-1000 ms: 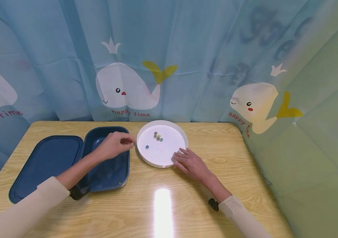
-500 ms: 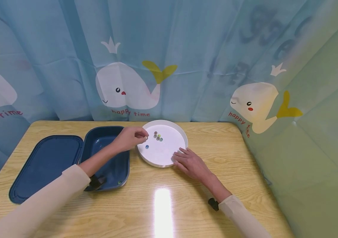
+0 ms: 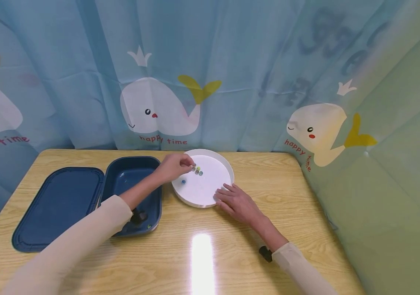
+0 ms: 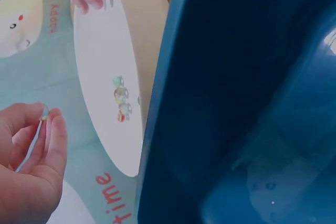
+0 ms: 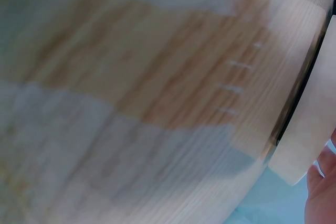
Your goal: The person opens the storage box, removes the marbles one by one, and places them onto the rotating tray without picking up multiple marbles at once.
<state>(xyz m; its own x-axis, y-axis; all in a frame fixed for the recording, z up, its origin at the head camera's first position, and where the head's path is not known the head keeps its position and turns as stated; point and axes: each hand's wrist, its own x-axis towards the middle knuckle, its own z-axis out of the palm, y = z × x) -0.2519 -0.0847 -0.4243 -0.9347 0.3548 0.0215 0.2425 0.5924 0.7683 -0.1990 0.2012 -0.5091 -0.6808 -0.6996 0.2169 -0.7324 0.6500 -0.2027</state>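
Observation:
My left hand (image 3: pixel 174 167) is over the left part of a round white tray (image 3: pixel 210 196). Between thumb and fingertips it pinches a small clear marble (image 4: pixel 44 113), seen best in the left wrist view. Several glass marbles (image 4: pixel 121 96) lie grouped inside the tray near those fingertips, partly covered by the hand in the head view. A blue marble (image 3: pixel 183 181) sits apart, nearer the tray's left side. On the tray's near right rim rests my right hand (image 3: pixel 237 203), its fingers reaching over the edge. The right wrist view shows only a bit of that hand beside the tray wall.
Left of the tray stands a deep dark blue box (image 3: pixel 157 213) with a small green item (image 3: pixel 149 226) at its bottom. Its flat blue lid (image 3: pixel 58 205) lies further left on the wooden table (image 3: pixel 254 262). A whale-print curtain (image 3: pixel 232 61) hangs behind.
The left hand has moved right, from above the blue box to over the tray beside the grouped marbles, still pinching its marble. The right hand has stayed on the rim.

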